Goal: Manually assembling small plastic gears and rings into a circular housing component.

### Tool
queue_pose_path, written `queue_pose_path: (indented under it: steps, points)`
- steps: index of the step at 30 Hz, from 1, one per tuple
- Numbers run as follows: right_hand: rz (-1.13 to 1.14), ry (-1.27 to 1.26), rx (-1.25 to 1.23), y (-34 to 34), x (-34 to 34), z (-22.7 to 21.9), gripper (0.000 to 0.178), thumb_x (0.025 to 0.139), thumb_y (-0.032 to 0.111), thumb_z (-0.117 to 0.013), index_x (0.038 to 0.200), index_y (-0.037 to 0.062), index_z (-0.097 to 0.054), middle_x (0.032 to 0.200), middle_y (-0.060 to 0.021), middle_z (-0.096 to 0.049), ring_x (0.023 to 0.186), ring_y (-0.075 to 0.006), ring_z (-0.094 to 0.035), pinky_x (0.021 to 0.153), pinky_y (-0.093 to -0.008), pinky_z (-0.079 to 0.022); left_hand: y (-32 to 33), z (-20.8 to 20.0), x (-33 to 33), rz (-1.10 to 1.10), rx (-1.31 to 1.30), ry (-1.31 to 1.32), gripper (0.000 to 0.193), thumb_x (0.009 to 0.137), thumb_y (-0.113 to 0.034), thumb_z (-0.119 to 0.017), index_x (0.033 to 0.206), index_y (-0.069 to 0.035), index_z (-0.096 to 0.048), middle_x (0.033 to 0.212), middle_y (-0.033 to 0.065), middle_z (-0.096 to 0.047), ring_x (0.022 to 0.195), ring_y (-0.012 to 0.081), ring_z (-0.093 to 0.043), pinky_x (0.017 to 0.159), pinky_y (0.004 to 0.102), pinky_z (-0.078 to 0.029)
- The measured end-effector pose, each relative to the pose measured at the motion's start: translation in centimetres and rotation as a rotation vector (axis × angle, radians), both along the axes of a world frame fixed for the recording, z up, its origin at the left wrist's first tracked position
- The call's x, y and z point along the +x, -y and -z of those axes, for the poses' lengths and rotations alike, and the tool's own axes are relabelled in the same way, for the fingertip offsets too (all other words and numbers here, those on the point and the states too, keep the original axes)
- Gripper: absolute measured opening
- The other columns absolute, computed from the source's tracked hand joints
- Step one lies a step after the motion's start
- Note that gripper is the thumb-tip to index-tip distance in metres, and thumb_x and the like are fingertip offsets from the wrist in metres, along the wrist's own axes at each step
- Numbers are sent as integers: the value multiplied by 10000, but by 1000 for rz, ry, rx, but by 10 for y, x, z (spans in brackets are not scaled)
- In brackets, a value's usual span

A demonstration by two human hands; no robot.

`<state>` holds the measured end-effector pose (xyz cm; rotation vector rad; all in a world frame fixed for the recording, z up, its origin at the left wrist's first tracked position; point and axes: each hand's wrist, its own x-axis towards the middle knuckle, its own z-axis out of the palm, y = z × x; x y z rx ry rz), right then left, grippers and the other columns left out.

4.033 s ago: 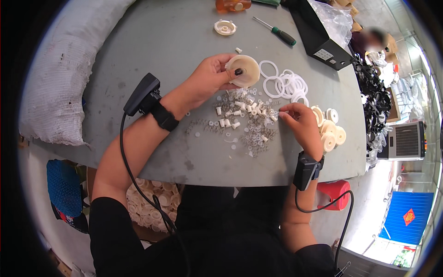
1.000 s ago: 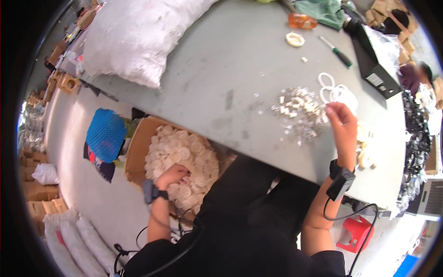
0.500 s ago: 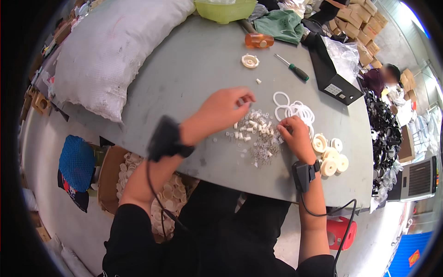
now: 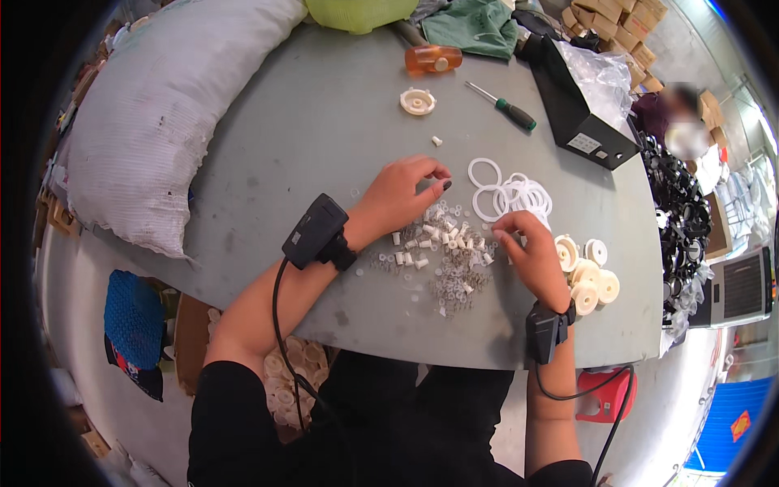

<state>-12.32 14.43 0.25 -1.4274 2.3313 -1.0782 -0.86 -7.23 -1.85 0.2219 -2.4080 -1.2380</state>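
My left hand (image 4: 403, 193) hovers just above the far left edge of a pile of small parts. Its fingers are bent, the thumb stands a little apart from them, and a dark spot shows at the thumb's tip. Nothing shows between them. The pile holds cream plastic sleeves (image 4: 420, 263), small clear rings (image 4: 442, 286) and thin metal springs (image 4: 466, 280). At its right edge is my right hand (image 4: 533, 253), fingers curved, with a small gap between thumb and forefinger and no part visible there. White rings (image 4: 485, 172) lie just beyond it, and cream round wheels (image 4: 584, 296) lie to its right.
Farther back are a cream round cap (image 4: 417, 101), a single sleeve (image 4: 436, 141), a screwdriver (image 4: 513, 112) and an orange-headed mallet (image 4: 432, 59). A black box (image 4: 584, 122) stands at the right, a large white sack (image 4: 154, 122) at the left. A person sits beyond the box.
The view has shifted slightly. My left hand's fingers have drawn closer together and point lower over the pile. My right hand has moved slightly back from the parts, its thumb and forefinger parted.
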Motion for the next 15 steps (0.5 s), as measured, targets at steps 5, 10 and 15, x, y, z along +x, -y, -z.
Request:
queue_pose_path:
  steps: [5,10,15]
  points:
    - [112,582,-282,6,6,-9,134,828,75,-619,945,19,-586,841,-35,-630,765,-114,-571,706,-238,-448,-27,-18,7,105,-296,-354,288,753,-186,-663,988,-35,-595,979,109,-604,948,287,-556,822,360,-424]
    - [-24,866,-406,14,32,-13,153,844,89,-615,935,2,-529,836,-58,-613,782,-101,-579,718,-207,-464,-52,-13,16,192,-159,-305,271,730,-136,-693,965,-29,-612,933,90,-617,876,259,-581,768,341,-446]
    - [166,692,-459,8,12,-4,124,853,98,-592,921,5,-545,830,-60,-611,778,-111,-578,729,-225,-466,-40,-18,12,99,284,-158,211,754,-82,-676,951,-24,-627,850,64,-626,773,162,-592,711,291,-458]
